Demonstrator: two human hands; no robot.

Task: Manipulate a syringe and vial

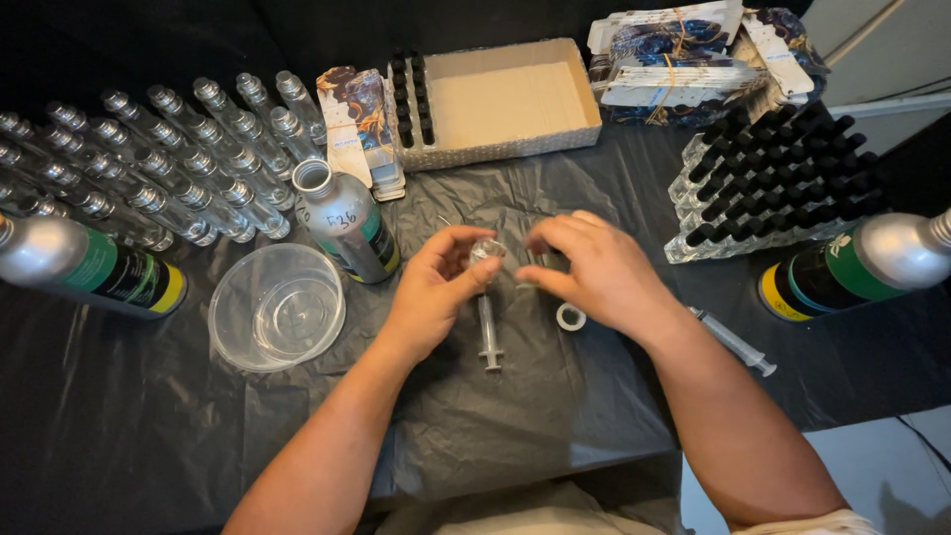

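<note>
Head view: my left hand [434, 287] has a tight grip on a small clear bottle [485, 250], just above a syringe [487, 332] lying on the bench [119, 416]. My right hand [594, 269] curls beside it; its fingertips hide what they pinch, so I cannot tell.

- Dim overall; black tablecloth [119, 426] swallows light.
- Overhead glare on clear bottles [168, 168] left of cardboard box [505, 99].
- Wide-angle bending at edges; focus sharp.
</note>
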